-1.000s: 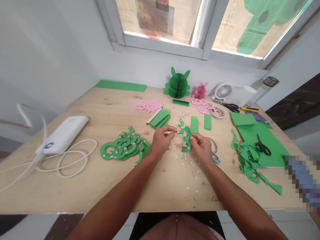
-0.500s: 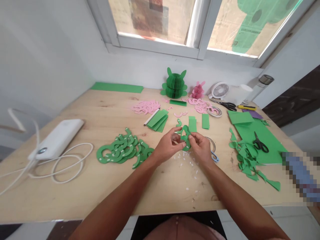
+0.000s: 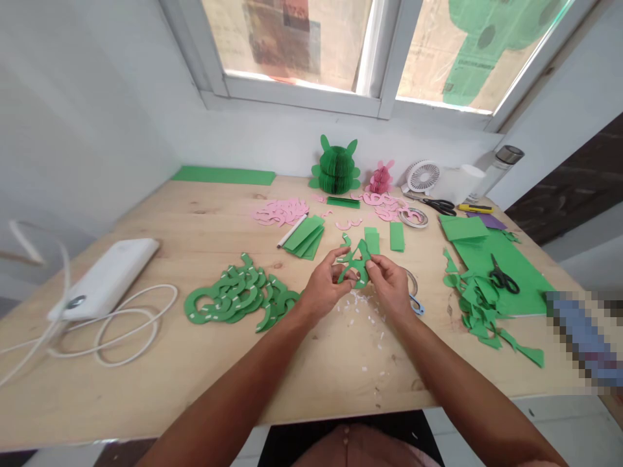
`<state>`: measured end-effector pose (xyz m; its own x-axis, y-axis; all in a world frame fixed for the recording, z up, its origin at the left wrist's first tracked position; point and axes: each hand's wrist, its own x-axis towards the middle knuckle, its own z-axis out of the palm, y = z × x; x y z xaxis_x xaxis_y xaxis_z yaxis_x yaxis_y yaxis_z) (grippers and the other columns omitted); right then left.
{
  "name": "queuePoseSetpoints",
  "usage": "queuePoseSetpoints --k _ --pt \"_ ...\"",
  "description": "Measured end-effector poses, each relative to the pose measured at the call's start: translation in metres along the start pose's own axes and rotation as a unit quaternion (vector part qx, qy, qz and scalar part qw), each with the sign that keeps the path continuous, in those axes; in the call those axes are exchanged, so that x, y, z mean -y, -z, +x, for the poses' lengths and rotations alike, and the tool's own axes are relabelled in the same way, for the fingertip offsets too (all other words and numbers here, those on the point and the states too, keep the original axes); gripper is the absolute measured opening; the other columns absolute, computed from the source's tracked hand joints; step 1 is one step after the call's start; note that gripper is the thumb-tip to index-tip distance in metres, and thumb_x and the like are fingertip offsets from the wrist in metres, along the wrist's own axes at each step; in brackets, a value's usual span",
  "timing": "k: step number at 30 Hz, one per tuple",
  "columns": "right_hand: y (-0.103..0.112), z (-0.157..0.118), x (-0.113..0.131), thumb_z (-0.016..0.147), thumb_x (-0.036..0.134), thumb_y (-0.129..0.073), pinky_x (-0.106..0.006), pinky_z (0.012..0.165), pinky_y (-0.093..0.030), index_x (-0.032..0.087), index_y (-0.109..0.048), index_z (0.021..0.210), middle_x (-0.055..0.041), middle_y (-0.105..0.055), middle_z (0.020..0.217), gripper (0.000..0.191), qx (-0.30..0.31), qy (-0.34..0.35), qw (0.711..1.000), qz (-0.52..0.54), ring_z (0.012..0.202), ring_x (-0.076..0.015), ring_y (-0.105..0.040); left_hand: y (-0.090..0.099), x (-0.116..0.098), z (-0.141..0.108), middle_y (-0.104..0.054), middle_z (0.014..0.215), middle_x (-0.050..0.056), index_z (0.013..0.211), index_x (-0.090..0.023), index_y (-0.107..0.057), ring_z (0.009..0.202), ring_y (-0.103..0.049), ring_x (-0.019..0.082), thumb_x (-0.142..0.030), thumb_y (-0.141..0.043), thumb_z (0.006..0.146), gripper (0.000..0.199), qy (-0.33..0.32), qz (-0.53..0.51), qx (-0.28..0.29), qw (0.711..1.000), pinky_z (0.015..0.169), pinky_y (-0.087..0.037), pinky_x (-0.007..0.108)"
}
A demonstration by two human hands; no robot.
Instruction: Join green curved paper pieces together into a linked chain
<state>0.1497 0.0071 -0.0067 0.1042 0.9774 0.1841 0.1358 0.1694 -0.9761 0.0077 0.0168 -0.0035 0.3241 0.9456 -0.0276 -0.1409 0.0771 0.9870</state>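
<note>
Since the moment before, the green paper cutout point(image 3: 357, 264) had turned sideways, and it sat above mid-table, pinched between the fingertips of my left hand point(image 3: 324, 288) and right hand point(image 3: 389, 285). White paper bits point(image 3: 363, 311) lay just below, green curled strips point(image 3: 233, 298) to the left, and black-handled scissors point(image 3: 503, 275) on a green sheet point(image 3: 528, 292) to the right. The pine table point(image 3: 146, 272) ran to a window point(image 3: 292, 45) at the top of the frame.

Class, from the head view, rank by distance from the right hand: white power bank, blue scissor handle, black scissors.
1. Blue scissor handle, beside the right hand
2. Black scissors, rightward on the green sheet
3. White power bank, far left
</note>
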Motion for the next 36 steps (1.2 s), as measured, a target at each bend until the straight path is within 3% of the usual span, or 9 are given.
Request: queuePoseSetpoints --k 8,20,23,25,27,30,32,36 --pt "-0.002 -0.001 0.003 0.072 0.036 -0.06 -0.023 0.053 -0.04 0.017 -0.063 0.075 0.0025 -0.057 0.058 0.02 0.019 -0.067 0.997 0.016 0.053 -0.0116 -0.051 0.006 -0.004 0.003 -0.058 0.067 -0.003 0.124 -0.018 -0.041 0.06 -0.053 0.01 -0.02 -0.069 0.062 0.068 -0.017 -0.02 -0.057 0.998 0.062 -0.043 0.023" --pt "-0.004 0.002 0.0 0.066 0.035 -0.065 -0.022 0.051 -0.037 0.017 -0.06 0.063 0.0025 -0.056 0.052 0.019 0.038 -0.123 0.986 0.109 0.049 -0.0101 -0.047 0.007 -0.003 0.004 -0.058 0.07 -0.002 0.125 -0.017 -0.041 0.065 -0.055 0.012 -0.022 -0.069 0.063 0.068 -0.021 -0.026 -0.04 0.999 0.064 -0.045 0.025" --pt "-0.005 0.001 -0.001 0.066 0.036 -0.065 -0.022 0.049 -0.036 0.017 -0.06 0.064 0.0027 -0.056 0.051 0.019 0.02 -0.119 0.988 0.1 0.048 -0.0101 -0.047 0.005 -0.004 0.002 -0.06 0.079 0.001 0.126 -0.018 -0.04 0.073 -0.058 0.014 -0.022 -0.066 0.067 0.064 -0.058 0.042 -0.072 0.995 0.066 -0.046 0.026" --pt "-0.005 0.001 0.0 0.066 0.036 -0.065 -0.022 0.049 -0.036 0.017 -0.06 0.064 0.0031 -0.056 0.05 0.019 -0.006 -0.113 0.99 0.083 0.047 -0.0102 -0.047 0.004 -0.007 -0.003 -0.06 0.096 0.006 0.124 -0.021 -0.041 0.085 -0.058 0.017 -0.022 -0.062 0.071 0.057 -0.139 0.141 -0.137 0.971 0.07 -0.047 0.029" --pt "-0.005 0.001 0.001 0.066 0.036 -0.064 -0.022 0.049 -0.036 0.017 -0.06 0.062 0.0032 -0.055 0.05 0.02 -0.025 -0.108 0.992 0.065 0.047 -0.0102 -0.047 0.001 -0.01 -0.009 -0.056 0.113 0.01 0.118 -0.022 -0.047 0.103 -0.053 0.021 -0.02 -0.06 0.074 0.046 -0.257 0.256 -0.202 0.91 0.083 -0.045 0.035" --pt "-0.003 0.002 0.001 0.068 0.036 -0.063 -0.022 0.048 -0.036 0.017 -0.06 0.064 0.003 -0.056 0.051 0.02 -0.032 -0.1 0.993 0.047 0.047 -0.0102 -0.048 -0.002 -0.012 -0.015 -0.056 0.116 0.009 0.09 -0.022 -0.062 0.116 -0.045 0.026 -0.016 -0.059 0.075 0.017 -0.382 0.388 -0.194 0.816 0.095 -0.037 0.044" --pt "-0.002 0.002 0.0 0.068 0.035 -0.063 -0.022 0.049 -0.037 0.016 -0.061 0.066 0.0031 -0.056 0.052 0.019 -0.03 -0.091 0.994 0.044 0.048 -0.0102 -0.048 -0.005 -0.011 -0.016 -0.056 0.117 0.008 0.081 -0.022 -0.065 0.12 -0.04 0.028 -0.016 -0.059 0.075 0.01 -0.4 0.437 -0.164 0.789 0.097 -0.035 0.046" --pt "-0.003 0.0 -0.001 0.069 0.034 -0.063 -0.021 0.05 -0.038 0.016 -0.062 0.069 0.0023 -0.059 0.056 0.018 -0.028 -0.079 0.996 0.038 0.05 -0.0104 -0.05 -0.006 -0.005 -0.012 -0.056 0.119 0.009 0.082 -0.021 -0.067 0.124 -0.035 0.031 -0.016 -0.059 0.075 0.011 -0.361 0.478 -0.171 0.782 0.098 -0.03 0.05"
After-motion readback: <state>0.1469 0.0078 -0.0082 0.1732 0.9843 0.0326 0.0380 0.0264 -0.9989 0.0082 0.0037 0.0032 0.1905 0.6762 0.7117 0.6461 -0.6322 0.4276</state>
